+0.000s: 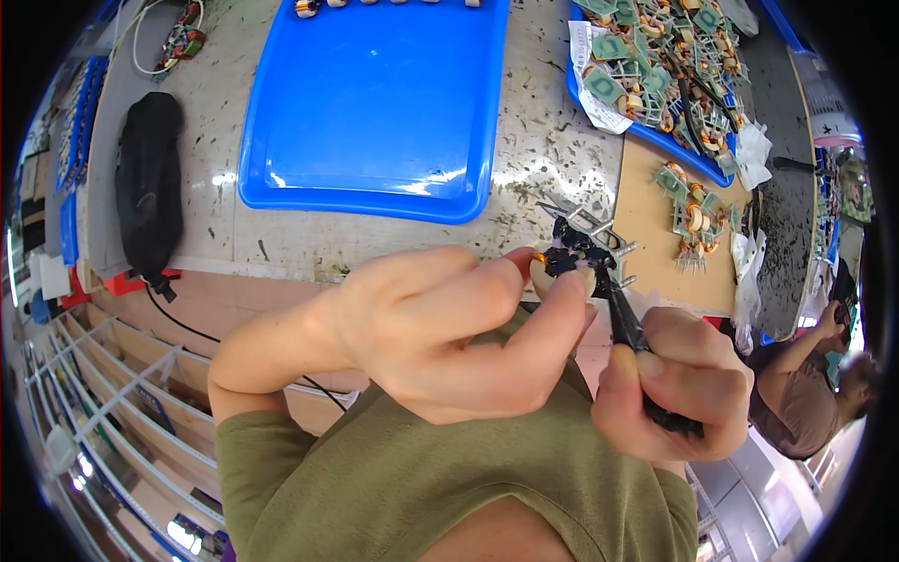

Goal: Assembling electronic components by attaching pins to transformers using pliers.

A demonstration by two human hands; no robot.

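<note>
My left hand is closed in a pinch on a small coil part, pale and ring-shaped with a bit of orange showing. Shiny black material covers the part's far side, just beyond the fingertips. My right hand grips a slim black tool whose tip meets this black material; whether it is a brush or tweezers I cannot tell. Several metal pins stick out beside the black mass, at the table's near edge. Fingers hide much of the coil part.
A blue tray lies ahead, with several coils along its far end. At the far right, another blue tray is heaped with green-based coil parts. More coil parts sit on brown board. A black pouch lies left. A person sits at right.
</note>
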